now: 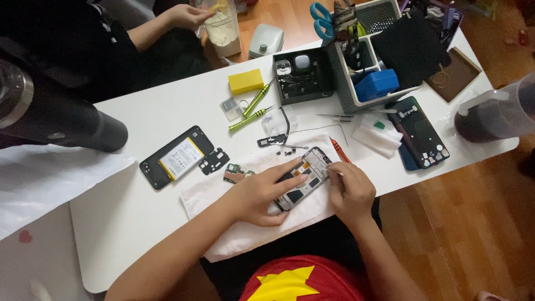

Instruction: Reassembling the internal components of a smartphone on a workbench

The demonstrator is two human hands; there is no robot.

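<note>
Nearest the camera was a red garment with a yellow star (287, 284), and just beyond it the person's two forearms reached onto a white cloth (223, 223) spread on the white bench (122, 206). On that cloth lay an opened phone frame (305, 177), its insides exposed. The left hand (257, 195) lay flat across the frame's near end, fingers (290, 167) stretched out and pressing it down rather than clenched around it. The right hand (351, 189), at the frame's right edge, had its fingers pinched on a thin tool (330, 169) whose tip met the frame's upper part; what kind of tool it was could not be made out. The frame looked light, thin and stiff, with fragile small parts inside, so it would best be held by its outer edges. Left of the frame lay a phone back with a battery (177, 158), and beyond it two green screwdrivers (253, 108). Much of the frame's lower half was hidden beneath the left hand. Another person's hand (186, 15), far beyond the frame, held a plastic jug (223, 28).
</note>
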